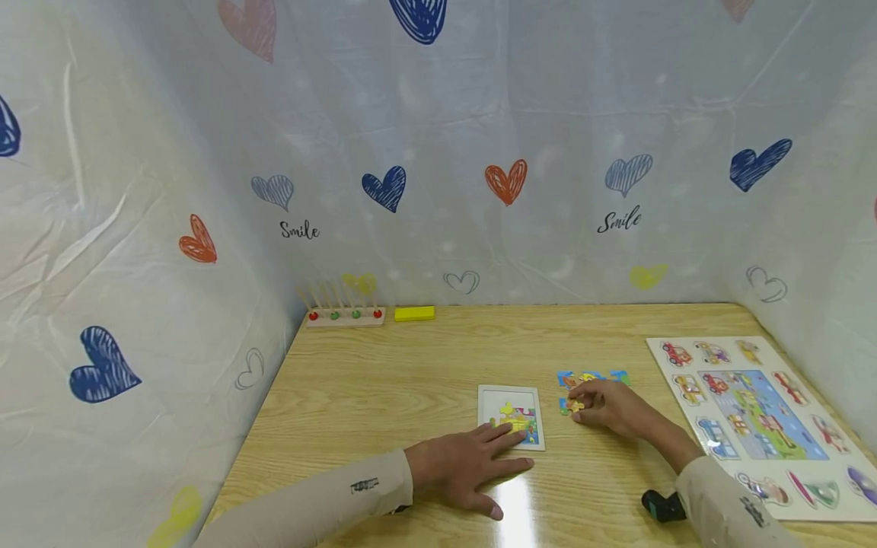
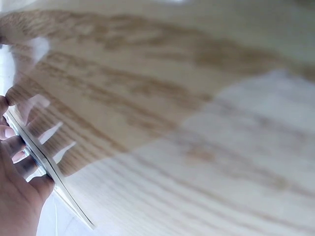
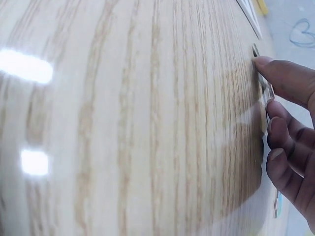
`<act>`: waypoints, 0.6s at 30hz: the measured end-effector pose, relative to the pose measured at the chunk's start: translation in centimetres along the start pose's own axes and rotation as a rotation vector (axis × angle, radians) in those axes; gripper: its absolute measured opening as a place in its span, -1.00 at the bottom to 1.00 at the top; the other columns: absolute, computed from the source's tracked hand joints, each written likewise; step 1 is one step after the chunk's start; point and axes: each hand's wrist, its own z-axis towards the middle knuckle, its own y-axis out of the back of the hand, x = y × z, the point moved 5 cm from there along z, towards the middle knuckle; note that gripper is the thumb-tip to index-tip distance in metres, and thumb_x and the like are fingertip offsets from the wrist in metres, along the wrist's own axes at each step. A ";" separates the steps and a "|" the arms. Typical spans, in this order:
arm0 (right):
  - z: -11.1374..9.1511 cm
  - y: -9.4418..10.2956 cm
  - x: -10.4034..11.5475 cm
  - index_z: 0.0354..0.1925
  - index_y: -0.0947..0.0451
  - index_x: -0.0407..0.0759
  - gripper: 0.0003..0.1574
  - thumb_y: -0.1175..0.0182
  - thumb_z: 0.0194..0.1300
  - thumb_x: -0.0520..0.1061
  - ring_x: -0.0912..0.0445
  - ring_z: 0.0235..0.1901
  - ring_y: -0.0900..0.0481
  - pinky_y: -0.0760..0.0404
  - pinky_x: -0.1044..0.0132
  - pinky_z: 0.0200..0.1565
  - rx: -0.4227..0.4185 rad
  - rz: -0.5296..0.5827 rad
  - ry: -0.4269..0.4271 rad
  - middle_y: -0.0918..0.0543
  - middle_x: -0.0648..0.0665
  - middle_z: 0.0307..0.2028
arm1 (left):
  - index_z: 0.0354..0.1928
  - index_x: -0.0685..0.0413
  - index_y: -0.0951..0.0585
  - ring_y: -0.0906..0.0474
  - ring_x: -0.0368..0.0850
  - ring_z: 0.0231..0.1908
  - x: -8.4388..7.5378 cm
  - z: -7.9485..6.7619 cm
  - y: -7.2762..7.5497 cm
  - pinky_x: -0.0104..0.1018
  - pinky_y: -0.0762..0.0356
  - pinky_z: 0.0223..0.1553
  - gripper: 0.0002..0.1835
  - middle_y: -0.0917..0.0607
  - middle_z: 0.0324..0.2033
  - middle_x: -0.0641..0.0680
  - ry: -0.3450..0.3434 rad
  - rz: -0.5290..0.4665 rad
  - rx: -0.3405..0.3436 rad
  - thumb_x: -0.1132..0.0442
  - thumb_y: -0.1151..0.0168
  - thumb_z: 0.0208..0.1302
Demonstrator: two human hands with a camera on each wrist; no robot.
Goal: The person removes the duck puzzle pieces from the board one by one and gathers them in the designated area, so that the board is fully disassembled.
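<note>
Head view showed the white tray (image 1: pixel 495 397) with joined puzzle pieces (image 1: pixel 526 415) partly filling it. Spread wide, the left hand (image 1: pixel 469 466) lay with its fingertips over the tray's near edge and those pieces. Right of the tray, the right hand (image 1: pixel 613 409) had its fingers curled, pinching a loose piece (image 1: pixel 575 406) between thumb and fingertips; this piece lay at the tips, well clear of the palm. More loose pieces (image 1: pixel 597 376) sat just beyond that hand, also right of the tray. Farther right of the tray lay a large picture board (image 1: pixel 770 367).
</note>
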 end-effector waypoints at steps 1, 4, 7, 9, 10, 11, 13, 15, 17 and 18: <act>0.0 0.1 0.0 0.01 -0.67 -0.19 -0.59 -0.41 0.26 -0.03 0.29 -0.28 -0.47 -0.53 0.37 -0.25 0.000 -0.004 -0.002 -0.62 0.01 -0.26 | 0.61 -0.38 0.19 0.23 0.03 0.60 0.0 0.0 0.0 -0.14 0.05 0.56 -0.14 0.27 0.62 0.02 0.000 0.000 0.001 -0.49 0.31 0.40; 0.0 0.2 -0.1 0.01 -0.67 -0.18 -0.60 -0.42 0.25 -0.03 0.27 -0.26 -0.47 -0.54 0.37 -0.23 0.002 -0.019 -0.002 -0.62 0.02 -0.26 | 0.62 -0.38 0.18 0.23 0.03 0.60 0.0 0.0 0.0 -0.15 0.06 0.56 -0.14 0.26 0.62 0.02 0.001 0.002 -0.003 -0.49 0.31 0.40; -0.1 0.2 -0.2 0.00 -0.67 -0.16 -0.61 -0.42 0.25 -0.04 0.27 -0.26 -0.47 -0.53 0.37 -0.23 0.004 -0.029 -0.007 -0.61 0.03 -0.26 | 0.61 -0.39 0.18 0.23 0.02 0.60 0.0 0.0 0.0 -0.16 0.06 0.56 -0.13 0.26 0.62 0.01 0.004 0.000 -0.004 -0.50 0.30 0.40; -0.1 0.2 -0.2 -0.01 -0.67 -0.16 -0.63 -0.42 0.25 -0.04 0.28 -0.27 -0.46 -0.53 0.37 -0.24 0.007 -0.027 -0.011 -0.60 0.03 -0.27 | 0.61 -0.40 0.19 0.23 0.02 0.60 0.0 0.1 0.0 -0.16 0.06 0.56 -0.13 0.26 0.62 0.01 0.007 -0.006 0.000 -0.50 0.30 0.39; -0.1 0.2 -0.2 -0.01 -0.67 -0.16 -0.63 -0.41 0.26 -0.05 0.28 -0.27 -0.45 -0.52 0.37 -0.25 0.009 -0.025 -0.012 -0.59 0.03 -0.27 | 0.61 -0.41 0.19 0.23 0.01 0.60 0.0 0.1 0.0 -0.16 0.06 0.56 -0.13 0.27 0.62 0.00 0.010 -0.009 0.002 -0.50 0.30 0.39; -0.1 0.2 -0.2 -0.01 -0.68 -0.16 -0.64 -0.41 0.26 -0.05 0.28 -0.28 -0.45 -0.52 0.37 -0.26 0.010 -0.022 -0.014 -0.59 0.03 -0.28 | 0.61 -0.41 0.19 0.24 0.01 0.60 0.0 0.1 0.0 -0.16 0.06 0.56 -0.13 0.27 0.62 0.00 0.010 -0.011 0.003 -0.50 0.29 0.39; -0.1 0.2 -0.2 -0.02 -0.68 -0.16 -0.66 -0.41 0.26 -0.06 0.28 -0.29 -0.44 -0.51 0.37 -0.27 0.010 -0.017 -0.014 -0.58 0.03 -0.29 | 0.61 -0.41 0.19 0.24 0.01 0.60 0.0 0.1 -0.1 -0.16 0.06 0.56 -0.13 0.27 0.62 0.00 0.013 -0.014 0.004 -0.50 0.29 0.39; -0.1 0.2 -0.2 -0.02 -0.68 -0.16 -0.66 -0.40 0.27 -0.07 0.29 -0.30 -0.44 -0.51 0.37 -0.28 0.009 -0.014 -0.014 -0.58 0.02 -0.29 | 0.61 -0.40 0.17 0.23 0.01 0.60 0.0 0.1 -0.1 -0.16 0.06 0.56 -0.13 0.26 0.62 0.00 0.012 -0.010 -0.002 -0.49 0.28 0.40; -0.1 0.2 -0.1 -0.02 -0.68 -0.16 -0.67 -0.40 0.27 -0.07 0.29 -0.31 -0.44 -0.50 0.37 -0.29 0.007 -0.013 -0.014 -0.58 0.02 -0.30 | 0.61 -0.39 0.17 0.23 0.01 0.60 0.0 0.2 -0.2 -0.16 0.06 0.56 -0.13 0.25 0.62 0.01 0.010 -0.001 -0.004 -0.49 0.28 0.40; -0.1 0.2 -0.1 -0.02 -0.68 -0.17 -0.67 -0.40 0.27 -0.07 0.29 -0.31 -0.44 -0.51 0.37 -0.29 0.007 -0.012 -0.014 -0.58 0.02 -0.30 | 0.61 -0.39 0.17 0.23 0.01 0.60 0.0 0.2 -0.2 -0.17 0.06 0.56 -0.13 0.26 0.62 0.01 0.011 0.003 -0.004 -0.50 0.29 0.40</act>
